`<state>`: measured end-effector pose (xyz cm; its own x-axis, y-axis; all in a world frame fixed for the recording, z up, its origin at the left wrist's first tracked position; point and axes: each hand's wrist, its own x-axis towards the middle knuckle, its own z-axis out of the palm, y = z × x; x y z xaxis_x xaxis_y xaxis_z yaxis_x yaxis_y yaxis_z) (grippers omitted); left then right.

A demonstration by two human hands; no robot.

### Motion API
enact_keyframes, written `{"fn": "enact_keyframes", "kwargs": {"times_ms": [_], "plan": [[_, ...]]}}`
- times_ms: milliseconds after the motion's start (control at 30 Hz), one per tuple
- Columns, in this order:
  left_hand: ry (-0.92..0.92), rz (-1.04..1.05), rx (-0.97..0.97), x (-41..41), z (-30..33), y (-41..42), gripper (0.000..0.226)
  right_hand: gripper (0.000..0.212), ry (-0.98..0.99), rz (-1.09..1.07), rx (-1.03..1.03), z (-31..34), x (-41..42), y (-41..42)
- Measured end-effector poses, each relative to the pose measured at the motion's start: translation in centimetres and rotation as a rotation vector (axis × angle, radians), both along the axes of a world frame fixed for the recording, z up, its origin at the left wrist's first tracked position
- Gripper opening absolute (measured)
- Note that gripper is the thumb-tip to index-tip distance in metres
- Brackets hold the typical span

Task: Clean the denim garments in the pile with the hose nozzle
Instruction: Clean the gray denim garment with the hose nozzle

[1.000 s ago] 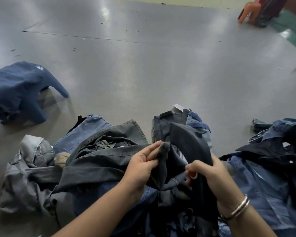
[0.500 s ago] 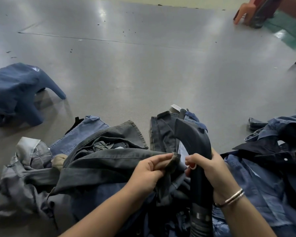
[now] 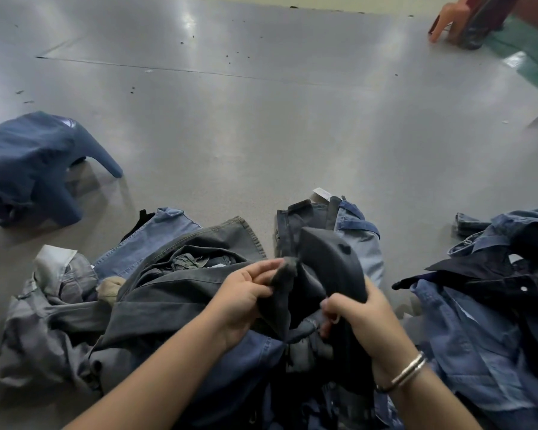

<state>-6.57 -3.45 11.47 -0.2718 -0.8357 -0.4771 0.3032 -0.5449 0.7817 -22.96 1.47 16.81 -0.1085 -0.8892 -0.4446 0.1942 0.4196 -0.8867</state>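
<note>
I am working over the pile (image 3: 174, 308) of denim on the grey floor (image 3: 261, 119). My right hand (image 3: 364, 324) is gripping the hose nozzle (image 3: 333, 262), its long axis rising up and away, mouth apparently angled left. My left hand (image 3: 246, 302), just beside it, is pinching a dark grey fold (image 3: 281, 274) against it.

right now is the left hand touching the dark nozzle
Apart. The head view shows the left hand pinching a grey cloth fold, with cloth between it and the nozzle.
</note>
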Motion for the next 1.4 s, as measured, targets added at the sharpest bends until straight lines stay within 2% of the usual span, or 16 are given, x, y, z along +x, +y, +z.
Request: {"fn": "enact_keyframes", "kwargs": {"times_ms": [67, 167, 233, 300, 367, 467, 500, 567, 633, 700, 767, 833, 967, 1033, 1200, 1400], "plan": [[-0.109, -0.023, -0.049, 0.9, -0.3, -0.1, 0.063, 0.022, -0.016, -0.073, 0.024, -0.5, -0.8, -1.0], [-0.399, 0.218, -0.084, 4.3, -2.6, -1.8, 0.064, 0.021, -0.053, -0.080, 0.061, -1.2, -1.2, -1.3], [-0.776, 0.297, -0.069, 7.2, -4.9, -2.7, 0.059, 0.022, -0.053, -0.031, 0.074, -1.9, -0.8, -0.8], [-1.285, 0.170, -0.081, 8.7, -7.1, -2.0, 0.059, 0.020, -0.020, 0.042, 0.088, -2.5, -0.1, -0.3], [-1.525, 0.024, -0.450, 8.2, -8.8, -1.2, 0.057, 0.025, 0.014, 0.094, 0.097, -2.8, 0.7, 0.0], [-1.400, -0.423, -1.005, 4.8, -10.5, -0.4, 0.040, 0.028, 0.045, 0.121, 0.112, -3.4, 1.5, 0.0], [-1.420, -0.599, -0.990, 3.8, -11.4, -0.1, 0.046, 0.025, 0.046, 0.124, 0.116, -3.6, 1.6, 0.1], [-1.566, -0.857, -0.711, 2.7, -13.5, 0.4, 0.076, 0.026, 0.048, 0.128, 0.127, -4.0, 1.8, 0.2], [-1.715, -0.949, -0.551, 2.5, -15.2, 0.8, 0.093, 0.028, 0.049, 0.137, 0.133, -4.3, 1.9, 0.2], [-1.789, -0.949, -0.498, 2.5, -15.7, 0.8, 0.085, 0.029, 0.061, 0.158, 0.136, -4.5, 2.1, 0.1], [-1.695, -0.864, -0.397, 2.5, -15.3, 0.3, 0.049, 0.029, 0.071, 0.173, 0.130, -4.5, 2.1, 0.2], [-1.455, -0.589, -0.253, 2.1, -14.1, -0.5, 0.024, 0.029, 0.069, 0.181, 0.110, -4.2, 2.0, 0.2], [-0.611, 0.144, 0.045, 1.9, -10.0, -1.9, 0.016, 0.026, 0.048, 0.199, 0.059, -3.2, 2.0, 0.6], [-0.337, 0.286, 0.046, 2.5, -7.3, -1.9, 0.013, 0.027, 0.041, 0.226, 0.041, -2.8, 2.3, 1.1], [-0.272, 0.076, -0.099, 2.8, -4.3, 0.4, 0.036, 0.046, 0.043, 0.276, 0.063, -2.4, 3.4, 2.6], [-0.342, -0.443, -0.230, 3.4, -3.5, 4.2, 0.039, 0.022, 0.041, 0.017, 0.046, -2.3, 1.8, 0.1]]}}
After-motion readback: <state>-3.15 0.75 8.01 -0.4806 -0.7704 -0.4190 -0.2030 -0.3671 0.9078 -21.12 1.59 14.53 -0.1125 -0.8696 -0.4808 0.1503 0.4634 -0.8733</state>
